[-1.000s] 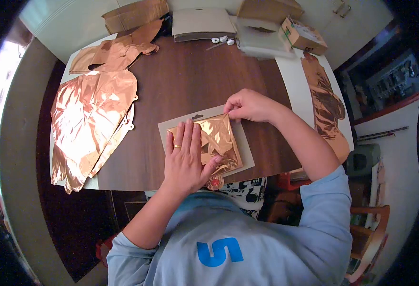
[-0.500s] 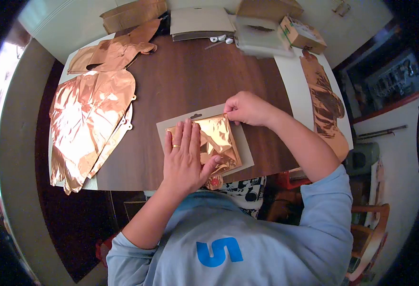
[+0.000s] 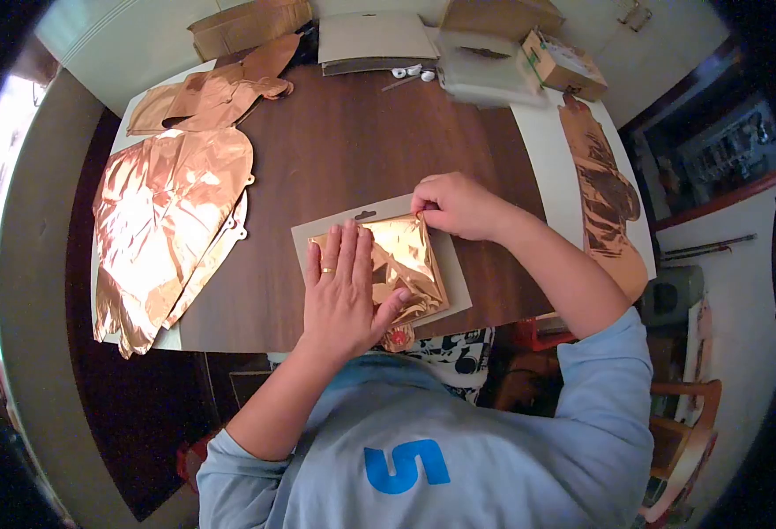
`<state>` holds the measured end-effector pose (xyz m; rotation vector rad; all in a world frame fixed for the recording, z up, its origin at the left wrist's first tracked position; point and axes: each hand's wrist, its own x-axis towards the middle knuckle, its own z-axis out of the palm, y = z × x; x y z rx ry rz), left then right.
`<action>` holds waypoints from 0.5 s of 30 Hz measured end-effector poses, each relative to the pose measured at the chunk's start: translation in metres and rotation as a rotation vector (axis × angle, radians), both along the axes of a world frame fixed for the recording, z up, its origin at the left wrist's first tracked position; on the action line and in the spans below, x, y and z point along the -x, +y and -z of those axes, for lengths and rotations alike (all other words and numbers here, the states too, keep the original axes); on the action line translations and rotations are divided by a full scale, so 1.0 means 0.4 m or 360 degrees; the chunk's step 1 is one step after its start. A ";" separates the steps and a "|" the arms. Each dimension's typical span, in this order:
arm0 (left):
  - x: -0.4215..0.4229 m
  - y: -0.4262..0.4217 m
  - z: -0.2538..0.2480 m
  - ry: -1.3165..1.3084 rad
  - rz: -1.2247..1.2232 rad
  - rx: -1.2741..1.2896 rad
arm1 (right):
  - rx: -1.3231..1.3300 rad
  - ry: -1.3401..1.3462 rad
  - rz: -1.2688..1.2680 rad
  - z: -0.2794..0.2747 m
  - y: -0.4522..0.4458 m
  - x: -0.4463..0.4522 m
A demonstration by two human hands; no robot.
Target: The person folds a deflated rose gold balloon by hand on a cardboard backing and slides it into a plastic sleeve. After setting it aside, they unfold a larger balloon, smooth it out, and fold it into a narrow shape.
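Observation:
A folded gold foil balloon (image 3: pixel 403 253) lies on a grey cardboard backing card (image 3: pixel 458 291) with a hanging slot at its far edge. My left hand (image 3: pixel 344 286) rests flat over the left part of the foil, fingers stretched out, a ring on one finger. At the far right corner of the folded foil, my right hand (image 3: pixel 454 204) has its thumb and fingers pinched together on the foil's corner. A small piece of the foil with a red spot (image 3: pixel 398 337) sticks out at the near edge of the card.
Large flat foil balloons (image 3: pixel 172 220) are stacked on the left of the brown table (image 3: pixel 379 141), with more foil (image 3: pixel 220 93) behind. A long foil piece (image 3: pixel 601 176) lies at the right. Grey cards (image 3: pixel 375 40), clear plastic bags (image 3: pixel 489 70) and a box (image 3: pixel 564 66) stand at the back.
My right hand has shifted very slightly at the corner of the foil. My left hand stays flat in place.

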<state>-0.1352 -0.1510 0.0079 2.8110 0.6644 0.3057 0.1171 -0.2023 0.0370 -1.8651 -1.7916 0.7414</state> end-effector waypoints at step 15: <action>-0.001 -0.002 0.000 -0.0016 -0.0022 -0.0040 | 0.0042 -0.0127 0.0024 -0.021 -0.006 0.004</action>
